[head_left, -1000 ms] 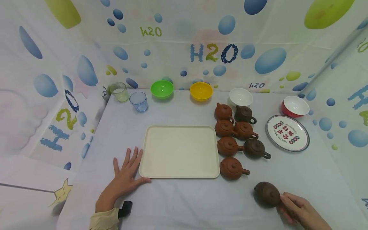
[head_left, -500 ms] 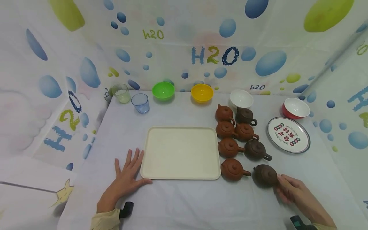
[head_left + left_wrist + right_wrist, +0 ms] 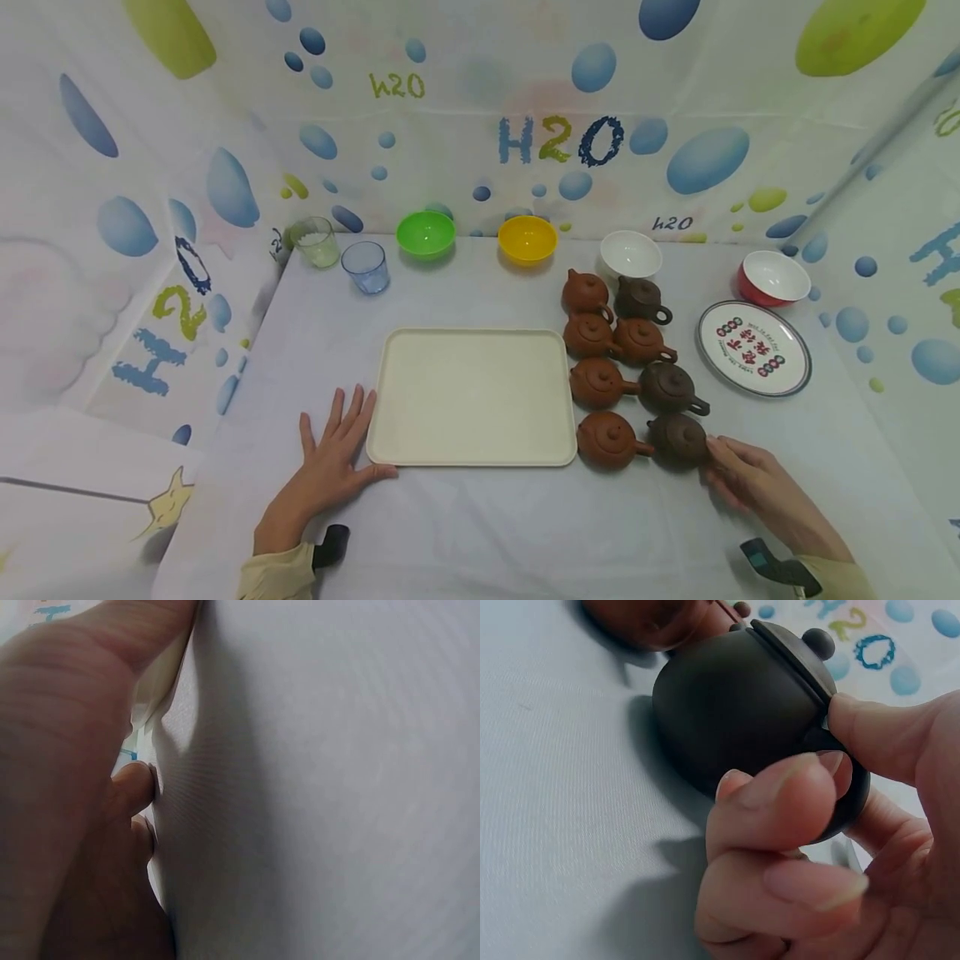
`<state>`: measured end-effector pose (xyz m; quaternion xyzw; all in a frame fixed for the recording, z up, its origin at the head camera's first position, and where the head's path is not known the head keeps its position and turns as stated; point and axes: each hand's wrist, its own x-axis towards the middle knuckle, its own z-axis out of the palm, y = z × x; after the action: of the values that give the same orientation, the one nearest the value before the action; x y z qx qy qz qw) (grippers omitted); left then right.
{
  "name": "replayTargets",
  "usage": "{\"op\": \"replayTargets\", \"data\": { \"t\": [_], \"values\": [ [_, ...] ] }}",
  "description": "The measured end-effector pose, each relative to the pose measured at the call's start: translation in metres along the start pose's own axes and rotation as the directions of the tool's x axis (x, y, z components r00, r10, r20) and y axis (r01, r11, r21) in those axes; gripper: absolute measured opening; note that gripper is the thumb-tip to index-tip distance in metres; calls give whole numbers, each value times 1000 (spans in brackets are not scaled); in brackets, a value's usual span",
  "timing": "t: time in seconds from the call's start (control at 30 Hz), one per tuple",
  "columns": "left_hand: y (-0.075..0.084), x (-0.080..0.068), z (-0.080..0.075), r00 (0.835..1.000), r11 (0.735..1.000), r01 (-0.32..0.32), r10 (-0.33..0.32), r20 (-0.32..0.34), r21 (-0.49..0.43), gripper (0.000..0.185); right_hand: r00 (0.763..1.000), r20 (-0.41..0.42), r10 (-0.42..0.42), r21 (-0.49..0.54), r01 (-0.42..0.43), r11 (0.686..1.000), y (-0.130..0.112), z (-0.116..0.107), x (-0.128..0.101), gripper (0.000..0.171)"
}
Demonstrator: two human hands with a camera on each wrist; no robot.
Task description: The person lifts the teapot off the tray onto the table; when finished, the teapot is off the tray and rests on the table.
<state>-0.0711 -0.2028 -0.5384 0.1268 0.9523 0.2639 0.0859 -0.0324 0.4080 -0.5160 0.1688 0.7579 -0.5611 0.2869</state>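
Note:
A dark brown teapot [image 3: 678, 439] stands on the white tablecloth at the near end of the right column of teapots, beside a reddish teapot [image 3: 607, 439]. My right hand [image 3: 720, 467] grips it from the near right. In the right wrist view, thumb and curled fingers [image 3: 780, 787] of the right hand [image 3: 821, 746] pinch the handle side of the dark teapot [image 3: 742, 712]. My left hand [image 3: 333, 454] lies flat with spread fingers, its thumb at the near left corner of the empty cream tray [image 3: 471, 396]. The left wrist view shows the left hand [image 3: 75, 787] pressed on the cloth.
Several more clay teapots [image 3: 603, 333] stand in two columns right of the tray. A printed plate [image 3: 753, 347] and a red bowl [image 3: 772, 277] lie at the right. White [image 3: 630, 253], yellow [image 3: 527, 238] and green [image 3: 425, 232] bowls and two glasses [image 3: 364, 267] line the back.
My right hand has carried the dark teapot from the table's near edge forward and left, into the right column beside the reddish teapot. The left hand has stayed put.

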Motion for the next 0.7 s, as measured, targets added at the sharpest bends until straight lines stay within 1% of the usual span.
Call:
{"op": "replayTargets", "data": {
  "t": [0.17, 0.27, 0.4, 0.53, 0.6, 0.7],
  "values": [
    [1, 0, 0, 999, 1000, -27, 27, -24, -15, 120, 1000, 20, 10, 17, -10, 1000, 1, 0, 2, 39],
    [1, 0, 0, 1000, 1000, -20, 20, -14, -12, 120, 999, 48, 2, 20, -3, 1000, 2, -1, 3, 38],
    [0, 1, -1, 1000, 1000, -4, 4, 4, -9, 121, 999, 49, 15, 11, -16, 1000, 2, -2, 4, 39],
    [0, 1, 0, 1000, 1000, -2, 2, 5, -9, 120, 998, 57, 20, -19, -19, 1000, 2, -2, 2, 42],
    [0, 0, 0, 1000, 1000, -3, 3, 3, -8, 120, 998, 56, 24, -30, -22, 999, 1, -2, 1, 42],
    [-1, 0, -1, 1000, 1000, -2, 2, 2, -5, 121, 999, 12, 51, -39, -51, 998, -2, 1, 1, 44]
  ]
}}
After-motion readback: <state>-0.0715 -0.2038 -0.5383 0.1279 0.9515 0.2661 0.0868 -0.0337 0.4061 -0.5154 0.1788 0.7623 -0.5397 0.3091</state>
